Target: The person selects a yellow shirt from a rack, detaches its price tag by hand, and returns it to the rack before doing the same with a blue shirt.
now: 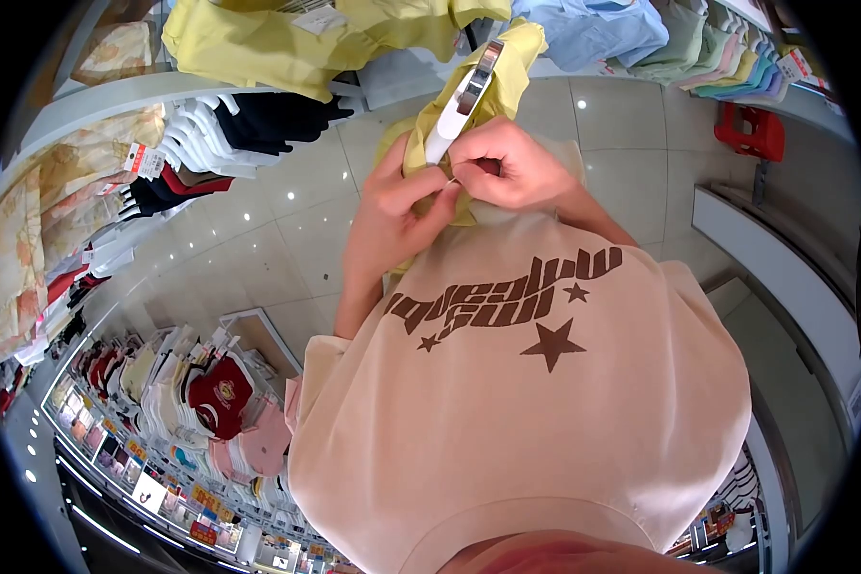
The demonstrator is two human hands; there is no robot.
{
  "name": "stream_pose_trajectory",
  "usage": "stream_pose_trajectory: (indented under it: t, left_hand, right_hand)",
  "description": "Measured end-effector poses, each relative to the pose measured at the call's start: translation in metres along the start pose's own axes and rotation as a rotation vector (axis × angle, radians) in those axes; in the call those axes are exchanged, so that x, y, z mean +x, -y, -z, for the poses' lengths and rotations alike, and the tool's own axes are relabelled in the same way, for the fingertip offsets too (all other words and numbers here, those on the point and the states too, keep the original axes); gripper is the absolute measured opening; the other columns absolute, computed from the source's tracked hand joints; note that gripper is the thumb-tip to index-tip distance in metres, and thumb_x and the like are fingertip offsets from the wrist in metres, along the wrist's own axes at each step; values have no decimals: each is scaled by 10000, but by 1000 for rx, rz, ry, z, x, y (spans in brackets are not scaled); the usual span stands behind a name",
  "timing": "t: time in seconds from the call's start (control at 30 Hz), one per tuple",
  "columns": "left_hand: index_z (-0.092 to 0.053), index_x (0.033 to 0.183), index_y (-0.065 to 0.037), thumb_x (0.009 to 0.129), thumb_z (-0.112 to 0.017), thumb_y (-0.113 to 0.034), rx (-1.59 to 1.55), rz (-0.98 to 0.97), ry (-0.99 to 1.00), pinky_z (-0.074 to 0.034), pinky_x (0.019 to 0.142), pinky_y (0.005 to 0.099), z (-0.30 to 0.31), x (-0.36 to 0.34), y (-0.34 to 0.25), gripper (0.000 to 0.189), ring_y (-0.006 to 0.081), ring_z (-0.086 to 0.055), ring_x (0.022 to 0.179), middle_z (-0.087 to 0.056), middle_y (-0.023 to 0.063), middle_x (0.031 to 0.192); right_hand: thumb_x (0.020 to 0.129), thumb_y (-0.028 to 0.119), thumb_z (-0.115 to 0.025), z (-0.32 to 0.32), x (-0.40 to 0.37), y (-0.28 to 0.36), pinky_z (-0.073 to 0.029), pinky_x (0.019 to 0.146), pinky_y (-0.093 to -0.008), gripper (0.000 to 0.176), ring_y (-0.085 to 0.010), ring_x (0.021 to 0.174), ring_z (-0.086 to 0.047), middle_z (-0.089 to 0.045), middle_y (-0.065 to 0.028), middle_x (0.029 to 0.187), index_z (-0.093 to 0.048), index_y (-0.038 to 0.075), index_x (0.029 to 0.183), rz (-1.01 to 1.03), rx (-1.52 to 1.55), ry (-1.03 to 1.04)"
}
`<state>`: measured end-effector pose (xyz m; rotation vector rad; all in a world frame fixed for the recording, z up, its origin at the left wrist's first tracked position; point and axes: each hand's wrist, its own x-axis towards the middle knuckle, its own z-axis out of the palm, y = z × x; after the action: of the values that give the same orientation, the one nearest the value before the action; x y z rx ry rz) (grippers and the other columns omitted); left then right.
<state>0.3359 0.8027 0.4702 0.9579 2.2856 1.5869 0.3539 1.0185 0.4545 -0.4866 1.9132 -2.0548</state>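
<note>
My left hand (402, 206) is closed, its thumb and index finger pinched together at the edge of a yellow garment (521, 57). My right hand (512, 165) is curled shut, fingertips meeting the left ones. Something thin and pale shows between the fingertips, too small to name. Above both hands, a long white and silver tool (464, 100) lies slanted against the yellow cloth; its lower end disappears near the fingers. Part of the garment hangs behind my hands and wrists, hidden by them.
Yellow garments (268, 48) and a blue garment (598, 33) lie at the far side. Clothes on white hangers (196, 134) are at left. A red stool (751, 132) stands at right on the tiled floor (268, 225). Stacked garments (177, 383) fill the lower left.
</note>
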Motion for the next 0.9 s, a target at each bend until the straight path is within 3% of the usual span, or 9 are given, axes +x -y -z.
stream_pose_trajectory:
  t: [0.17,0.37,0.7,0.9]
  left_hand:
    - [-691,877,-7,833,-771,-6,23,-47,3,-513,710,381,3,9,0,91,326,-633,871,-631,196,1140]
    - [-695,901,-9,839,-761,5,-40,-16,-5,-512,730,380,3,10,4,91,319,-634,881,-633,195,1135]
    - [-696,1032,7,936,-700,-34,-160,155,-31,-502,795,364,1,4,3,104,321,-634,914,-623,185,1100]
    - [-699,1036,5,946,-679,-24,-187,104,-49,-501,798,364,-2,0,4,97,307,-629,905,-614,186,1096]
  right_hand:
    - [925,-32,-573,5,2,-7,-334,551,-269,174,-43,636,-413,-508,22,667,-572,-17,751,62,33,2]
    - [909,-21,-576,7,3,3,-315,544,-266,174,-43,619,-395,-492,26,650,-561,-11,735,-48,117,5]
    - [824,-12,-626,9,6,-4,-333,508,-320,161,-153,552,-415,-487,-58,640,-519,8,706,167,-187,2]
    - [822,-7,-631,2,3,-3,-379,534,-374,134,-242,572,-475,-513,-91,661,-530,6,736,195,-269,11]
